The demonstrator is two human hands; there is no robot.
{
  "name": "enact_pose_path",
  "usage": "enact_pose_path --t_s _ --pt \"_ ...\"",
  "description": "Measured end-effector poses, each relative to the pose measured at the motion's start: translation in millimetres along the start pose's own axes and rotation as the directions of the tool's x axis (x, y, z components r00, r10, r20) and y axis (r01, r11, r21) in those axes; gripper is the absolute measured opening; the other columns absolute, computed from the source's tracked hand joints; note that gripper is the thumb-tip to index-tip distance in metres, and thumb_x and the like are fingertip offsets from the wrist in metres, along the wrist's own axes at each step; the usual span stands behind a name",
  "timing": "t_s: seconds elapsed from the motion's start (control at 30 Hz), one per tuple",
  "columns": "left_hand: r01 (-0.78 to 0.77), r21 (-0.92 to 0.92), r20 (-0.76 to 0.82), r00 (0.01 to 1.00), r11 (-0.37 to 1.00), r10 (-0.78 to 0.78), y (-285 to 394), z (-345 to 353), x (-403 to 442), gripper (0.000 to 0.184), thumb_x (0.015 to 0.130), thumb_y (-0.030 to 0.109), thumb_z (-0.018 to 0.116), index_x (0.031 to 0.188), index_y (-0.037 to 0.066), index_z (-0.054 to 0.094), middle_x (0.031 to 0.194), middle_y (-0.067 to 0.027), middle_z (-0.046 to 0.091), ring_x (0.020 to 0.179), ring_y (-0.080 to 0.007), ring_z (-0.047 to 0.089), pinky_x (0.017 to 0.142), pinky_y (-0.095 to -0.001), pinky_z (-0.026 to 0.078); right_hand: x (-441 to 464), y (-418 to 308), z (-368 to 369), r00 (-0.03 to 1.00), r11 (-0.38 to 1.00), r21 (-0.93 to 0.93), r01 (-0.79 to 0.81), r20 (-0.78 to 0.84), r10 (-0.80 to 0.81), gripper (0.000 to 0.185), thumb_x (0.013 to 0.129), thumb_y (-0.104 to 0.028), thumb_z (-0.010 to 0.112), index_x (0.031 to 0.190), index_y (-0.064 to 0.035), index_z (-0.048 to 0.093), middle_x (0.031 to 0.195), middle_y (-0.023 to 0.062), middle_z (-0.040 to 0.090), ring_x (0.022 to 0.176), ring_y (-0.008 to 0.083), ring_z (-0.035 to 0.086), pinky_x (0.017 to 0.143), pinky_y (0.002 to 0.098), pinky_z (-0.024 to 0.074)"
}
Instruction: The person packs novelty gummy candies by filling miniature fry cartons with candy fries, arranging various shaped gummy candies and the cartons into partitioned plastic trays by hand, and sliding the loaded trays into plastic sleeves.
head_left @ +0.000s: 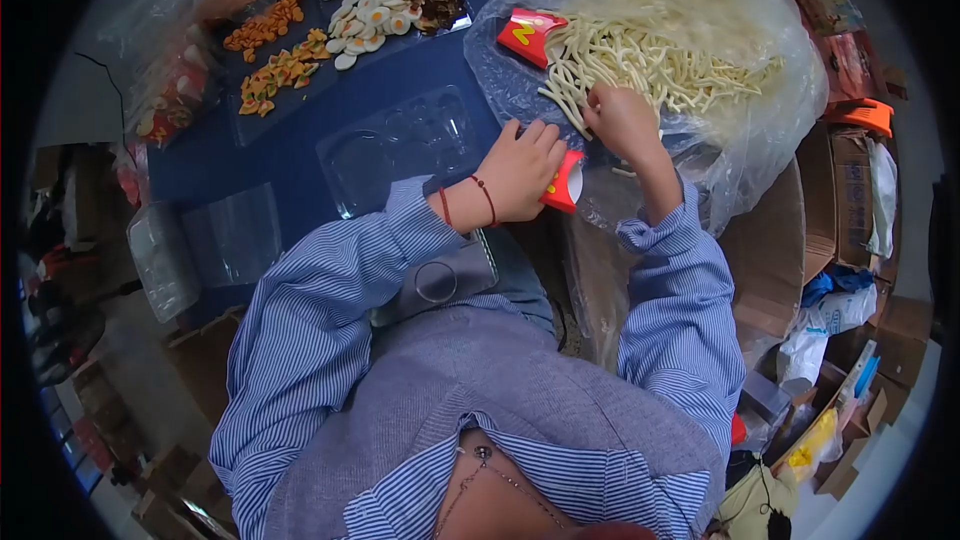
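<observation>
My left hand (517, 172) is closed around a small red fry carton (566, 183), whose open white side faces right. My right hand (622, 122) has its fingers pinched at the near edge of a heap of pale fry-shaped pieces (670, 65); what lies between the fingertips is too small to make out. The heap lies in a large clear plastic bag (790, 50). A second red carton (530, 36) with a yellow letter rests at the heap's left edge.
On the blue table (285, 155) lie a clear moulded tray (405, 150), fried-egg pieces (365, 22), small orange pieces (262, 28) and dark pieces (440, 6). Clear packaging (165, 260) sits at the left edge. Cardboard boxes (765, 250) stand at the right.
</observation>
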State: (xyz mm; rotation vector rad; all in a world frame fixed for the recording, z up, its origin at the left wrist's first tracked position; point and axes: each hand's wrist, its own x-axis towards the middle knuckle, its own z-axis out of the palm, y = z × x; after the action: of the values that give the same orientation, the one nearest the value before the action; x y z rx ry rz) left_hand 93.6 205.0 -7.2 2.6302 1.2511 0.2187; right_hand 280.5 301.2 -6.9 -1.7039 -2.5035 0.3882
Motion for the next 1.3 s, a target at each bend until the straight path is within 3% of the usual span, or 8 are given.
enact_pose_path --t_s 0.13,0.33,0.53,0.6,0.73,0.8,0.93,1.3 --pt "-0.001 -0.013 0.007 1.000 1.000 0.001 4 -4 -22 0.065 0.059 0.026 0.078 0.114 0.000 0.053 0.116 -0.0132 0.051 0.115 -0.0283 0.048 0.100 -0.0434 0.034 -13 -13 -8 0.996 0.974 0.223 0.038 0.067 -0.054 0.027 0.081 -0.030 0.068 0.084 -0.0033 0.065 0.074 0.0186 0.066 0.073 0.0364 0.066 0.065 0.0462 0.0512" --pt "-0.023 -0.032 0.032 0.999 0.999 0.024 9 -17 -35 0.066 0.061 0.027 0.078 0.115 -0.001 0.053 0.119 -0.0146 0.051 0.117 -0.0296 0.047 0.106 -0.0485 0.031 -13 -34 2 1.000 1.000 -0.027 0.000 -0.004 0.000 0.041 0.081 -0.044 0.071 0.087 -0.0032 0.065 0.075 0.0178 0.067 0.073 0.0356 0.066 0.063 0.0445 0.0503" --pt "0.022 -0.074 -0.088 0.996 0.997 -0.028 -4 -16 -27 0.063 0.062 0.027 0.076 0.115 0.001 0.054 0.121 -0.0166 0.051 0.118 -0.0303 0.047 0.100 -0.0463 0.035 -9 -14 1 0.994 0.996 0.080 -0.026 0.107 0.017 0.036 0.081 -0.031 0.070 0.096 -0.0002 0.063 0.079 0.0197 0.068 0.074 0.0353 0.067 0.066 0.0436 0.0509" --pt "0.040 -0.120 -0.137 0.989 0.992 -0.057 -10 -6 -13 0.063 0.062 0.027 0.076 0.115 0.002 0.054 0.119 -0.0166 0.051 0.116 -0.0305 0.047 0.096 -0.0446 0.037 -16 -9 -5 0.990 0.976 0.199 0.092 0.088 -0.111 0.025 0.082 -0.019 0.065 0.099 -0.0003 0.063 0.075 0.0187 0.066 0.074 0.0349 0.066 0.066 0.0420 0.0509" --pt "0.170 -0.112 -0.123 0.975 0.979 -0.184 -13 6 1 0.060 0.062 0.030 0.075 0.112 0.002 0.056 0.110 -0.0151 0.051 0.107 -0.0302 0.049 0.084 -0.0399 0.039 -19 -13 -16 1.000 0.969 0.245 0.028 -0.013 -0.026 0.020 0.080 -0.016 0.064 0.096 -0.0045 0.064 0.087 0.0160 0.067 0.080 0.0341 0.066 0.070 0.0434 0.0517" --pt "0.179 -0.097 -0.140 0.972 0.979 -0.191 -9 9 1 0.059 0.061 0.031 0.075 0.110 0.002 0.057 0.107 -0.0146 0.051 0.105 -0.0301 0.049 0.081 -0.0391 0.038 -12 -13 -8 0.954 0.975 -0.013 0.224 -0.201 -0.222 0.017 0.080 -0.012 0.062 0.096 -0.0071 0.065 0.089 0.0137 0.064 0.079 0.0338 0.065 0.068 0.0435 0.0517" --pt "0.243 -0.151 -0.056 0.966 0.958 -0.254 2 -1 -5 0.056 0.061 0.031 0.075 0.105 0.001 0.057 0.108 -0.0150 0.052 0.105 -0.0303 0.049 0.082 -0.0392 0.039 11 -8 0 0.972 0.971 -0.107 0.211 -0.080 -0.221 0.022 0.079 -0.013 0.066 0.101 -0.0093 0.065 0.093 0.0109 0.062 0.081 0.0334 0.063 0.070 0.0429 0.0506" --pt "0.123 -0.250 0.029 0.992 0.960 -0.120 18 -3 -27 0.054 0.061 0.029 0.073 0.104 -0.002 0.057 0.115 -0.0187 0.052 0.111 -0.0323 0.048 0.087 -0.0402 0.039 -34 -44 26 0.980 0.907 0.375 0.192 -0.116 -0.160 0.019 0.079 -0.013 0.071 0.093 -0.0010 0.066 0.094 0.0180 0.059 0.079 0.0362 0.063 0.070 0.0421 0.0509"
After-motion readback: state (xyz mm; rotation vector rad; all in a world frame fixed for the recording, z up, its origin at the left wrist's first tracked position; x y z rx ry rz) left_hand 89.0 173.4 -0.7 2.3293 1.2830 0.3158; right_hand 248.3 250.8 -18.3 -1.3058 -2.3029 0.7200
